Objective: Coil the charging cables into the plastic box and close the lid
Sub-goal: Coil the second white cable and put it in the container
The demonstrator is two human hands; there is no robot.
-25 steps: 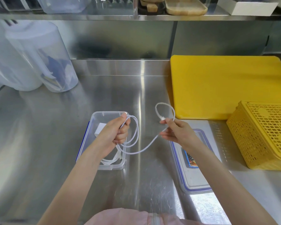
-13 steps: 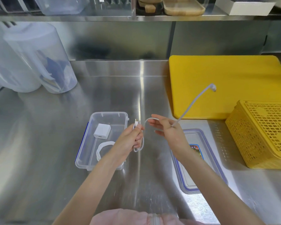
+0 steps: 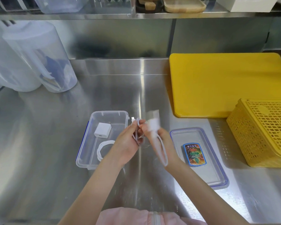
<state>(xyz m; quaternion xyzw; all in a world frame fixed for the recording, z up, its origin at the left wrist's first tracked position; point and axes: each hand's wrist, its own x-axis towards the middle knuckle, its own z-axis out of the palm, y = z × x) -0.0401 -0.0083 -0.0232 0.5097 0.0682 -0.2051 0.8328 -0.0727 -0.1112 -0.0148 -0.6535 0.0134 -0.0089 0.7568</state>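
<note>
While both hands meet above the desk (image 3: 39, 151):
Left hand (image 3: 128, 143): pinching white cable (image 3: 137, 135) loops.
Right hand (image 3: 161, 140): gripping blurred cable end.
Plastic box (image 3: 86, 153): open, charger (image 3: 103, 129), coiled cable (image 3: 102, 148).

I can't make out my right hand's fingertips (image 3: 150, 127); they smear with the white cable (image 3: 162, 149) into one blur, so its plug is unreadable. My left hand (image 3: 128, 143) covers the plastic box's (image 3: 83, 143) near right corner and part of the coiled cable (image 3: 104, 149) inside; the yellow basket (image 3: 263, 135) runs off the right edge; the lid's label (image 3: 194, 154) is too small to read.
</note>
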